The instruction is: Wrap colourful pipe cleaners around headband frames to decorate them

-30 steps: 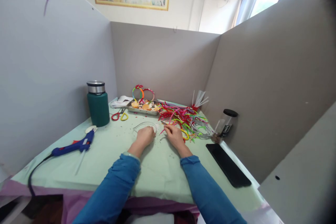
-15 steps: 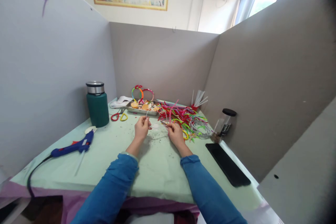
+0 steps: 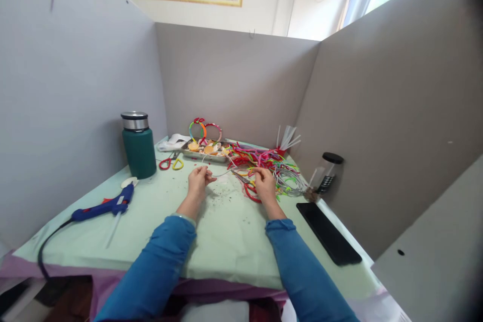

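Above the worktop (image 3: 226, 241), the left hand (image 3: 197, 181) pinches a thin pale hoop (image 3: 223, 174), its long axis running sideways toward the right hand (image 3: 265, 185), whose grip I can't make out. Beyond sits the tray (image 3: 204, 157).

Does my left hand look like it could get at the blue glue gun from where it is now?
Probably yes. The left hand holds a thin pale hoop, but the cloth between it and the blue glue gun looks free of obstacles; the green bottle stands farther back.
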{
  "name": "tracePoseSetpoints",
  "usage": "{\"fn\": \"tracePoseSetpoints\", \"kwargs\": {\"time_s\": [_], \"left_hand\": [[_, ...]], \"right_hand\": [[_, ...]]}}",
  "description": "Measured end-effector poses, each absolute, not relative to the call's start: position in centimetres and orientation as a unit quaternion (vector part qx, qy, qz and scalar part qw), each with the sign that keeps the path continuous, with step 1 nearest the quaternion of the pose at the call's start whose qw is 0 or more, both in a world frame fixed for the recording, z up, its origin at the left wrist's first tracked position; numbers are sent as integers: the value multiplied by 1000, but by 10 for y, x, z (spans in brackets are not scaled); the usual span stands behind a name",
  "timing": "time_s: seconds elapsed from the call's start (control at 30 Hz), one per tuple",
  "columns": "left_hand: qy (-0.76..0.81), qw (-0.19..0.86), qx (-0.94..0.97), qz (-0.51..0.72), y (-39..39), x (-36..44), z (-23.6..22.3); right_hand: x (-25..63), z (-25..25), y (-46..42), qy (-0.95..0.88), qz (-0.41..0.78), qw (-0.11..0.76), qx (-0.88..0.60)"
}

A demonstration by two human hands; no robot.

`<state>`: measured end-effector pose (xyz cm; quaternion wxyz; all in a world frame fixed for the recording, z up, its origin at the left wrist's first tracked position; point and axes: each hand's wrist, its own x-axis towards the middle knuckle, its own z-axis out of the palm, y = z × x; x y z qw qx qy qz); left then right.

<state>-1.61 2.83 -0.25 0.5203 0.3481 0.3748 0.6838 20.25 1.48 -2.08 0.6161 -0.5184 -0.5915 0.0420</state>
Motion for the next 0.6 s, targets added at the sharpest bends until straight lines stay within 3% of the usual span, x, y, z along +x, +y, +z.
{"fn": "tracePoseSetpoints", "kwargs": {"time_s": [0.6], "left_hand": [[304, 518, 363, 712, 31, -25, -4]], "right_hand": [[227, -2, 4, -594, 56, 623, -506]]}}
